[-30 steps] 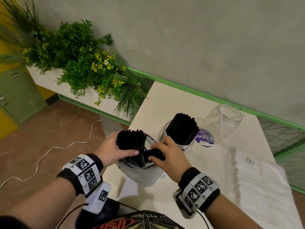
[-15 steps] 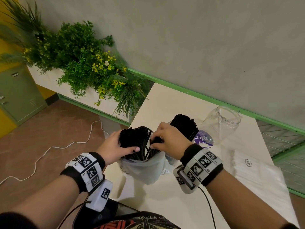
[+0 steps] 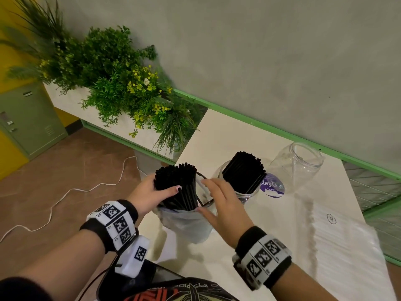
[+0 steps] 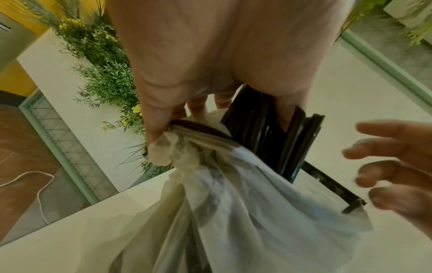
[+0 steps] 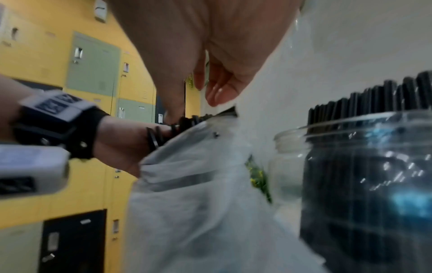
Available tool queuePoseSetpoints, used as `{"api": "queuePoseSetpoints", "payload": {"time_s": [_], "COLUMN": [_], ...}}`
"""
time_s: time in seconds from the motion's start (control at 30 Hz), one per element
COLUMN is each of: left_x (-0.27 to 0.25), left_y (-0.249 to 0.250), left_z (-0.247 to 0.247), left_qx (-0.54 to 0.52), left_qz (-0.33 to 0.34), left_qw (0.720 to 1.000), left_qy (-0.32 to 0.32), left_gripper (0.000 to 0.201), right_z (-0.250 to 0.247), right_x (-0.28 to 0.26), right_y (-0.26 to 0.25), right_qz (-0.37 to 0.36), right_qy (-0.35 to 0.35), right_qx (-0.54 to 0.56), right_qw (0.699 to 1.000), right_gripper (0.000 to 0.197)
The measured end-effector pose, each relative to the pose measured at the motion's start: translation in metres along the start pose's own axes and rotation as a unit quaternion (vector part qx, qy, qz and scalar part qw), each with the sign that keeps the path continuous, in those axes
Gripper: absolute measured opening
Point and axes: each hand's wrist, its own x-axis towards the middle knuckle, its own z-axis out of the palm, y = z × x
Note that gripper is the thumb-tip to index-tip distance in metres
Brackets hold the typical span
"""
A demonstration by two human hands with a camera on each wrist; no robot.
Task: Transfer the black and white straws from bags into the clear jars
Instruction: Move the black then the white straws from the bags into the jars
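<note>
Black straws half out of bag; filled jar just beside.

Head: left hand [image 3: 152, 193] wraps the black straws [image 3: 176, 185] standing in the bag [image 3: 186, 222]; right hand [image 3: 223, 203] spread, empty, at the bag mouth beside the filled jar [image 3: 243, 181]. Left wrist: thumb pinches bag rim too. Right wrist: blurred. Best pin the bag, lift straws straight, bundle tight.

A purple round label [image 3: 272, 185] lying just beyond the right hand [image 3: 219, 205] is showing "clay"; a circled mark on the white packet [image 3: 331, 218] is staying unreadable.
</note>
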Motion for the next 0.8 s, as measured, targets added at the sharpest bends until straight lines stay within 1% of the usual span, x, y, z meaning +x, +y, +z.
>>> {"api": "queuePoseSetpoints", "payload": {"time_s": [0.07, 0.1, 0.2, 0.3, 0.37, 0.43, 0.5, 0.57, 0.63, 0.7, 0.73, 0.77, 0.8], "left_x": [-0.001, -0.001, -0.001, -0.002, -0.003, -0.003, -0.004, -0.005, -0.006, -0.006, -0.006, -0.007, -0.008], "left_y": [0.001, 0.002, 0.004, 0.005, 0.006, 0.005, 0.005, 0.006, 0.006, 0.005, 0.005, 0.005, 0.007], "left_z": [0.002, 0.002, 0.004, 0.006, 0.006, 0.006, 0.006, 0.004, 0.002, -0.001, -0.002, -0.003, -0.003], "left_qx": [0.001, 0.005, 0.013, 0.016, 0.014, 0.017, 0.018, 0.004, -0.01, -0.007, 0.003, 0.013, 0.021], "left_qz": [0.003, 0.004, 0.006, -0.01, -0.016, -0.012, -0.003, 0.001, -0.001, -0.003, -0.006, -0.006, -0.007], "left_qw": [1.0, 1.0, 1.0, 1.0, 1.0, 1.0, 0.999, 0.999, 0.999, 0.999, 0.999, 0.999, 0.999], "left_qy": [0.003, 0.003, -0.01, -0.021, -0.021, -0.023, -0.033, -0.038, -0.035, -0.031, -0.032, -0.034, -0.04], "left_gripper": [0.026, 0.026, 0.024, 0.027, 0.039, 0.06, 0.07, 0.07, 0.075, 0.091, 0.096, 0.094, 0.087], "right_z": [0.007, 0.01, 0.021, 0.032, 0.042, 0.05, 0.055, 0.057, 0.056, 0.053, 0.051, 0.049, 0.046], "right_x": [-0.004, -0.004, 0.004, 0.013, 0.017, 0.021, 0.024, 0.025, 0.024, 0.021, 0.02, 0.018, 0.018], "right_y": [-0.008, -0.009, -0.012, -0.017, -0.019, -0.019, -0.017, -0.014, -0.009, -0.003, -0.001, 0.002, 0.004], "right_qz": [0.073, 0.11, 0.171, 0.214, 0.237, 0.256, 0.263, 0.259, 0.243, 0.219, 0.204, 0.192, 0.184], "right_qy": [-0.057, -0.073, -0.09, -0.09, -0.076, -0.062, -0.044, -0.033, -0.013, 0.006, 0.014, 0.018, 0.018], "right_qx": [0.062, 0.08, 0.035, -0.017, -0.035, -0.026, -0.001, 0.037, 0.069, 0.113, 0.142, 0.167, 0.186], "right_qw": [0.994, 0.988, 0.98, 0.973, 0.968, 0.964, 0.964, 0.965, 0.967, 0.969, 0.969, 0.967, 0.965], "right_gripper": [0.082, 0.092, 0.117, 0.129, 0.131, 0.13, 0.126, 0.115, 0.095, 0.074, 0.065, 0.055, 0.045]}}
